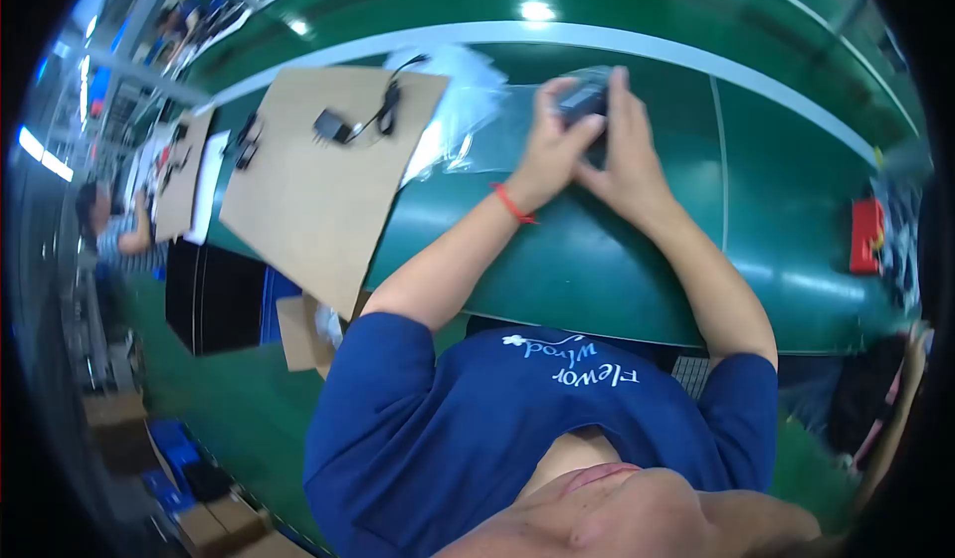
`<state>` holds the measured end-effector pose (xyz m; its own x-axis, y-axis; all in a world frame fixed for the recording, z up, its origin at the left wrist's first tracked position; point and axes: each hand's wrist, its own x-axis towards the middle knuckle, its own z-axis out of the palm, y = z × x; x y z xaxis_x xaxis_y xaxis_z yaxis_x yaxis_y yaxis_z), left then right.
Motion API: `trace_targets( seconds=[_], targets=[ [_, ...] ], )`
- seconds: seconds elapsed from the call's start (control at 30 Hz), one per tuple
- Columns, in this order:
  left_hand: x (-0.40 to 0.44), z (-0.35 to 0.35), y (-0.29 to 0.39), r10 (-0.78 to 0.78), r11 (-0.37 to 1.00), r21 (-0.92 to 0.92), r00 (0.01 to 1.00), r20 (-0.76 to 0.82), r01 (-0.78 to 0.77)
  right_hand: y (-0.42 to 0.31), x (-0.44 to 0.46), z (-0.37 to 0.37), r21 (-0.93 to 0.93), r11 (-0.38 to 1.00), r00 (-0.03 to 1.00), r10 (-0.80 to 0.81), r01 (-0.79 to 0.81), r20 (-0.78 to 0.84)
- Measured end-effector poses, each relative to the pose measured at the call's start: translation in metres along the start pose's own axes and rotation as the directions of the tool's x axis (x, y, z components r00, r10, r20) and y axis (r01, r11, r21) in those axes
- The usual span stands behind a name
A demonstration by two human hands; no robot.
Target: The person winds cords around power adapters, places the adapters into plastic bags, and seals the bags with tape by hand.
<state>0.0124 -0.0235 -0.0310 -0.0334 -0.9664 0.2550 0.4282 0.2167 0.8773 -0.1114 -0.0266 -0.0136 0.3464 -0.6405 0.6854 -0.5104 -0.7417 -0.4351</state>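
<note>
Over the green worktable, a small black block [581,106], which looks like a power adapter in clear plastic, is held between both hands. My left hand [545,150], with a red band at the wrist, grips its left side, thumb across the front. My right hand [629,155] presses on the right side, fingers fairly straight. The fingers hide much of the block. To the left, a black power adapter [333,126] with a bundled cord [389,107] lies on a cardboard sheet [303,180]. Clear plastic bags [468,100] are spread between the cardboard and my left hand.
A red box [865,237] stands at the table's right end beside plastic bags [903,235]. Another dark adapter [247,145] rests near the cardboard's left edge. A co-worker [124,235] sits at far left. An open carton [306,331] is below the table edge.
</note>
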Motion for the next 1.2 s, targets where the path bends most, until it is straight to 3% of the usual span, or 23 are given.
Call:
trace_targets(
  seconds=[0.03,0.07,0.1,0.17,0.23,0.27,0.33,0.37,0.4,0.43,0.47,0.5,0.57,0.6,0.67,0.7,0.73,0.83,0.93,1.0,1.1,1.17,1.2],
  targets=[
    [-0.001,0.000,-0.011,0.050,0.996,0.072,0.998,0.040,-0.053,0.008,-0.001,-0.004,0.062,0.994,0.996,0.085,-0.086,0.027],
    [-0.001,0.003,-0.016,0.114,0.956,0.266,0.992,0.057,-0.125,0.014,-0.001,-0.007,0.115,0.978,0.984,0.169,-0.175,0.066],
    [-0.001,0.001,-0.016,0.166,0.874,0.448,0.982,0.089,-0.188,0.012,0.003,-0.009,0.140,0.979,0.987,0.135,-0.146,0.088],
    [-0.004,0.005,0.012,0.127,0.894,0.429,0.991,0.040,-0.132,0.010,0.011,-0.022,0.113,0.971,0.967,0.193,-0.213,0.167],
    [-0.009,0.016,0.036,-0.021,0.935,0.355,1.000,0.004,0.018,0.025,0.016,-0.035,0.081,0.985,0.978,0.138,-0.152,0.156],
    [-0.007,0.009,0.044,-0.015,0.932,0.361,1.000,-0.014,0.020,0.035,0.021,-0.045,0.043,0.994,0.986,0.097,-0.104,0.133],
    [0.002,-0.025,0.070,0.164,0.729,0.645,0.973,0.163,-0.230,0.063,0.027,-0.088,-0.174,0.924,0.868,0.380,-0.341,0.319],
    [0.004,-0.047,0.086,0.218,0.573,0.744,0.939,0.266,-0.344,0.094,0.017,-0.108,-0.231,0.919,0.873,0.381,-0.320,0.306],
    [0.004,-0.073,0.108,0.145,0.580,0.801,0.986,0.080,-0.150,0.134,0.001,-0.131,-0.288,0.910,0.880,0.379,-0.299,0.285],
    [0.004,-0.102,0.133,0.076,0.579,0.814,0.991,-0.109,0.046,0.175,-0.021,-0.154,-0.242,0.876,0.843,0.472,-0.417,0.257],
    [0.007,-0.146,0.143,0.281,0.401,0.916,0.947,-0.152,0.028,0.236,-0.049,-0.183,-0.347,0.831,0.818,0.526,-0.436,0.233],
    [0.004,-0.194,0.143,0.474,0.205,0.977,0.868,-0.146,0.052,0.243,-0.062,-0.209,-0.330,0.779,0.737,0.619,-0.533,0.273],
    [-0.013,-0.257,0.148,0.668,-0.220,0.855,0.711,-0.218,0.469,0.310,-0.112,-0.254,-0.451,0.659,0.652,0.732,-0.602,0.199],
    [-0.016,-0.265,0.149,0.675,-0.227,0.850,0.706,-0.215,0.475,0.338,-0.136,-0.266,-0.491,0.620,0.636,0.755,-0.612,0.160],
    [-0.020,-0.275,0.148,0.475,-0.007,0.780,0.688,-0.549,0.626,0.326,-0.136,-0.280,-0.676,0.464,0.574,0.815,-0.572,0.074],
    [-0.022,-0.278,0.149,0.336,0.089,0.708,0.648,-0.683,0.700,0.320,-0.134,-0.280,-0.673,0.471,0.578,0.812,-0.571,0.078],
    [-0.022,-0.274,0.151,0.342,0.092,0.708,0.645,-0.683,0.701,0.316,-0.132,-0.282,-0.717,0.424,0.564,0.824,-0.553,0.052],
    [-0.022,-0.259,0.153,0.202,-0.093,0.765,0.765,-0.612,0.637,0.302,-0.127,-0.283,-0.800,0.313,0.530,0.848,-0.512,-0.007],
    [-0.014,-0.265,0.164,0.122,-0.096,0.768,0.773,-0.622,0.633,0.291,-0.110,-0.275,-0.879,0.329,0.731,0.681,-0.345,-0.032],
    [-0.007,-0.266,0.168,0.081,-0.103,0.775,0.781,-0.619,0.624,0.266,-0.087,-0.259,-0.796,0.509,0.828,0.560,-0.326,0.019],
    [0.006,-0.265,0.169,0.097,0.623,0.649,0.781,-0.617,0.436,0.210,-0.041,-0.212,-0.579,0.778,0.940,0.338,-0.246,0.055],
    [0.024,-0.228,0.172,0.155,0.871,0.474,0.845,-0.512,0.128,0.134,-0.001,-0.172,-0.343,0.902,0.953,0.298,-0.261,0.058],
    [0.029,-0.199,0.174,0.219,0.906,0.423,0.874,-0.434,-0.017,0.111,0.012,-0.156,-0.186,0.944,0.954,0.292,-0.274,0.076]
  ],
)
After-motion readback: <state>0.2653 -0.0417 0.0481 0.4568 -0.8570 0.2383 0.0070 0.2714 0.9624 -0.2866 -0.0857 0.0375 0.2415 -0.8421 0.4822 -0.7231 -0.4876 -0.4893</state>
